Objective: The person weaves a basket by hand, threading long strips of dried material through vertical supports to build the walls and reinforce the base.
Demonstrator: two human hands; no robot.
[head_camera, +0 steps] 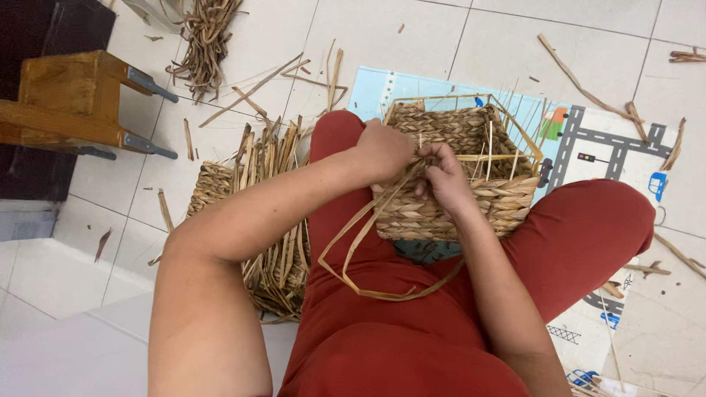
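A square woven basket (478,140) of braided dry fibre rests between my knees, its wire rim showing at the top. My left hand (384,151) is closed on the basket's near rim. My right hand (443,176) pinches a long flat straw strand (368,228) at that same rim. The strand loops down over my red trousers (412,323) and curls back toward my lap.
A second, unfinished basket (272,220) with upright loose strands stands to my left. A bundle of dry straw (206,44) lies on the white tiles at the back. A wooden stool (73,95) is at far left. A printed play mat (610,154) lies beneath me.
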